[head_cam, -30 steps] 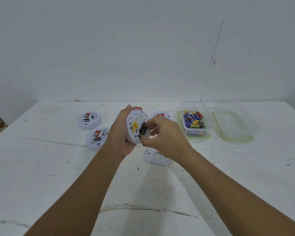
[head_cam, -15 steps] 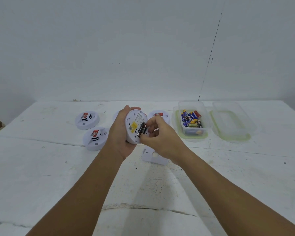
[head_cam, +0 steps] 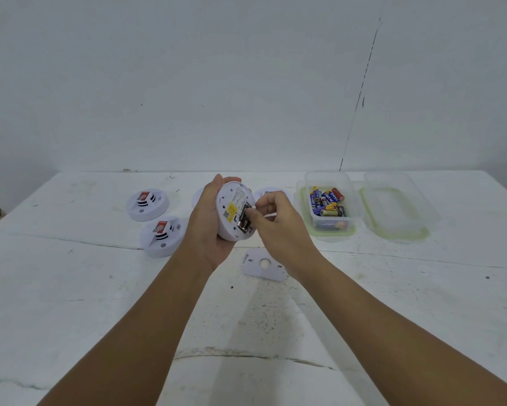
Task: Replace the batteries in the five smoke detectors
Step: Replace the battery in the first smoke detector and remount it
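White bench, bare wall. My left hand (head_cam: 208, 230) grips the opened smoke detector (head_cam: 235, 210); my right hand (head_cam: 271, 219) pinches at its batteries (head_cam: 245, 219) — first unit, seemingly. Cover (head_cam: 264, 265) lies below; battery tub (head_cam: 330, 205) right — others (head_cam: 147, 204) untouched.

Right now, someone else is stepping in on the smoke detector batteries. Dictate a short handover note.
Left hand grips the open detector, back side up.
Right hand has its fingertips at the battery bay; whether they hold a battery is unclear.
Its back plate lies on the table.
Two detectors sit left; two more are partly hidden behind the hands.
Batteries are in the open tub, lid beside it.
Left: finish this one, refit plate, do the others.
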Motion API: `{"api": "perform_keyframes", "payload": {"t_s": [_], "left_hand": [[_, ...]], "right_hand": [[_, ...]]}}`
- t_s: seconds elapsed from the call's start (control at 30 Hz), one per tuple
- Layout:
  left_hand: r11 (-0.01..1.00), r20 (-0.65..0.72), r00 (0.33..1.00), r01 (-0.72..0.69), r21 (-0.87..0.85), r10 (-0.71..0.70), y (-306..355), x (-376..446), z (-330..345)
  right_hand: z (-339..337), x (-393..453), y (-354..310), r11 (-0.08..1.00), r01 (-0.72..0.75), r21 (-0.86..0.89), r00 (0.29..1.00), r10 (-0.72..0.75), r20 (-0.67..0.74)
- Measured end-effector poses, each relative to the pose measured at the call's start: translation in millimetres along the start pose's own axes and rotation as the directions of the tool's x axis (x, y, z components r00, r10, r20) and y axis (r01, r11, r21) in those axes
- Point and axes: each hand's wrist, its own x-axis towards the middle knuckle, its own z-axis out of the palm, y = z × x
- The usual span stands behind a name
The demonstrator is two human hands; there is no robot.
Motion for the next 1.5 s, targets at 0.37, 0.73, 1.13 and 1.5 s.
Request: {"api": "perform_keyframes", "payload": {"t_s": [0.37, 0.73, 1.13, 1.5], "left_hand": [[0.995, 0.071, 0.998, 0.009, -0.100, -0.002, -2.1, 6.3, 7.8], [0.993, 0.120, 0.993, 0.005, -0.120, 0.010, -2.6, 4.0, 6.4], [0.994, 0.109, 0.994, -0.006, -0.107, 0.018, 2.0, -1.6, 2.3], [0.998, 0.133, 0.991, 0.009, -0.064, 0.000, 2.3, -3.6, 1.9]], "right_hand": [[-0.3, 0.3, -5.6, 0.996, 0.009, 0.087, 0.993, 0.001, -0.116], [-11.7, -8.2, -18.1, 0.998, 0.012, -0.066, 0.999, -0.014, -0.029], [-2.2, -13.6, -16.2, 0.995, 0.067, -0.079, 0.997, -0.069, -0.031], [-7.4, -11.5, -15.6, 0.989, 0.056, -0.140, 0.998, -0.060, -0.020]]}}
